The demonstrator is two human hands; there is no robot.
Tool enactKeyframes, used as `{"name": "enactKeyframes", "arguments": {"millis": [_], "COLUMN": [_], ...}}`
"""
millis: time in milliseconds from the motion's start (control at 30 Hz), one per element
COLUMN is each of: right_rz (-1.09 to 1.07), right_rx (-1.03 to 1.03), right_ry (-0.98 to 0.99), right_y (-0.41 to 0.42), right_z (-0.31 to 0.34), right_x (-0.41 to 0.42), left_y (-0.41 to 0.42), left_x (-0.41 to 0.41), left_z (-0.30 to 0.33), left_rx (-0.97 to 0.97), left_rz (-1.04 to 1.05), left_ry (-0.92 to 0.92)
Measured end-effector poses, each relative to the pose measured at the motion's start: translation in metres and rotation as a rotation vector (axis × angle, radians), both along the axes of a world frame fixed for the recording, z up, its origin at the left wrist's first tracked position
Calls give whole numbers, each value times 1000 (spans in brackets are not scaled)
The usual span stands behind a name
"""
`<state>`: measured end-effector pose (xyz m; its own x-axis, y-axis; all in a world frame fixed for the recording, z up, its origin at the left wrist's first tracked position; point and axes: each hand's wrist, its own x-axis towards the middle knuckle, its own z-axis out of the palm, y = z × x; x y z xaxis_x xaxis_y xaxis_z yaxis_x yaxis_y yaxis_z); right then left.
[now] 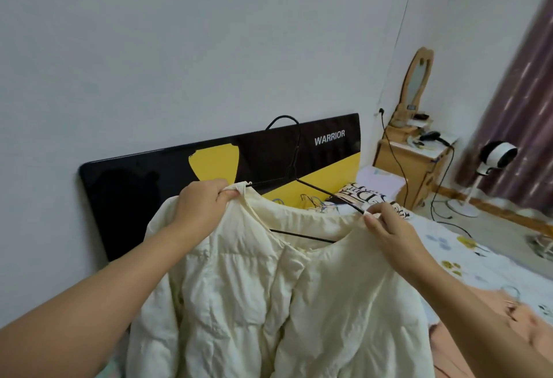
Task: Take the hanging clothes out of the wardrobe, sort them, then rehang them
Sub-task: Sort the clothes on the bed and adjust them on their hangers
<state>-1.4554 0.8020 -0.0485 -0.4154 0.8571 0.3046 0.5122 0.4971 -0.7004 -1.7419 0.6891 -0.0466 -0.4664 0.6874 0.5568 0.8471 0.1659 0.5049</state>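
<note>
Cream padded jacket (287,297) held up in front of me over the bed (466,261), collar level with the black and yellow headboard (134,195); black wire hanger (294,168) partly inside the neck opening, its hook standing above the collar. Left hand (199,207) grips the left shoulder seam, fingers curled round a fold of the fabric; right hand (389,228) pinches the collar edge at the right shoulder, just where the hanger's arm tip pokes out — that tip is not yet seated inside the shoulder. Judgement: the garment should be light and puffy, soft all through, with a smooth shell likely to slide along thin wire; no stiffness to hold its own shape, so it sags between my two grips. Best hold is at the seams and collar edge, where the fabric is doubled; the quilted panels would only bunch. The hanger is the sole rigid part — likely to tilt if one shoulder slips off. Other hangers (312,199) and a peach garment (478,332) lie on the bed.
</note>
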Motion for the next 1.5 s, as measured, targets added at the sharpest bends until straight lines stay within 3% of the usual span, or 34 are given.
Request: {"name": "enactKeyframes", "arguments": {"millis": [67, 167, 333, 533, 633, 700, 967, 1200, 1267, 1500], "right_rz": [11, -42, -251, -481, -468, -427, -278, -254, -249, -178], "right_rx": [-20, 55, 119, 116, 67, -68, -478, -657, -657, -739], "right_ry": [12, -154, -406, -520, -519, -595, -565, -487, -507, -649], "right_y": [23, 66, 146, 225, 246, 258, 292, 306, 307, 315], "right_z": [-7, -28, -68, -118, -164, -194, -289, -346, -358, -366], "right_x": [-13, -36, -89, -164, -195, -208, -246, -277, -279, -272], "left_y": [29, 81, 173, 273, 311, 331, 385, 394, 386, 382], "left_x": [-17, -45, -101, -151, -166, -174, -198, -182, -175, -181], "left_z": [-8, -24, -58, -104, -141, -166, -238, -276, -289, -317], "left_rx": [-6, -32, -118, -162, -205, -235, -414, -428, -432, -757], "left_rz": [-16, -62, -85, -102, -101, -118, -106, -82, -157, -317], "left_ry": [-10, -7, -2, -19, -3, 26, 50, 352, 453, 605]}}
